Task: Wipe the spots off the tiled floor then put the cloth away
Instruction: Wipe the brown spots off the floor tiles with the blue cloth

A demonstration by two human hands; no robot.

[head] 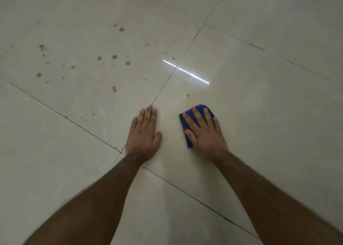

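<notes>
Both bare forearms are reaching up from the bottom of the frame toward its middle. The left hand (143, 133) is lying flat just left of centre, palm down, fingers straight and together, thumb tucked alongside. The right hand (204, 131) is lying flat just right of centre, fingers straight and slightly spread, pressing down on a folded blue cloth (185, 123).

The glossy pale tiled floor (259, 50) carries scattered brown spots (114, 57) (mostly far left), a folded blue cloth (186, 122) and both flat hands.
</notes>
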